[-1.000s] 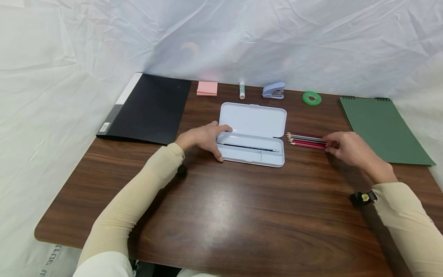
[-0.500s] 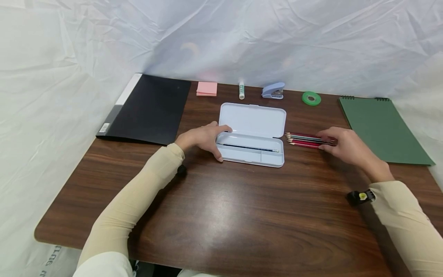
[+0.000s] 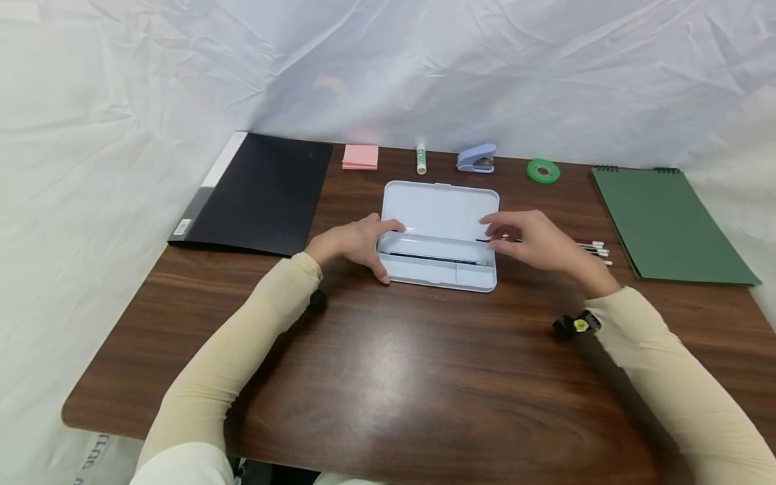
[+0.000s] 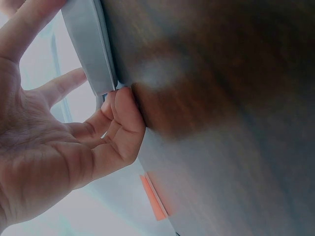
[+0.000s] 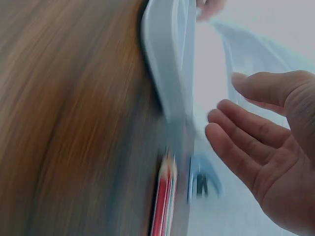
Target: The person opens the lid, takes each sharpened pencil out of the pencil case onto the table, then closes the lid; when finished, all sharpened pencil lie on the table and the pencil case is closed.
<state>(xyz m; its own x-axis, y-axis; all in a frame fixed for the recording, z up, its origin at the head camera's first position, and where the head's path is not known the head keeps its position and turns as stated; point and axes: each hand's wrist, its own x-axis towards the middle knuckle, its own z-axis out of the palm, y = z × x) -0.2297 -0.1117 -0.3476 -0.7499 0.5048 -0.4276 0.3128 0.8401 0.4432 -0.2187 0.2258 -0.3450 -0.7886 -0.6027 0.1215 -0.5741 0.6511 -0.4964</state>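
A white pencil case (image 3: 441,209) lies with its lid up on the table, one dark pencil (image 3: 433,257) inside its long compartment. My left hand (image 3: 358,244) holds the case's left end, thumb at the front and fingers at the back. My right hand (image 3: 536,242) is over the case's right end, thumb and fingers bent with a gap between them. In the right wrist view nothing shows between those fingers. Several pencils (image 3: 597,249) lie to the right of the case, partly hidden under the right hand; their sharpened tips and red barrels (image 5: 164,196) show in the right wrist view.
Along the back of the table (image 3: 364,377) sit pink sticky notes (image 3: 360,157), a glue stick (image 3: 421,159), a light blue stapler (image 3: 476,159) and a roll of green tape (image 3: 543,171). A black folder (image 3: 261,195) lies left, a green spiral notebook (image 3: 673,225) right.
My right hand has moved left from the right ends of the pencils to the case's right end, uncovering the pencils' white ends. My left hand has stayed on the case.
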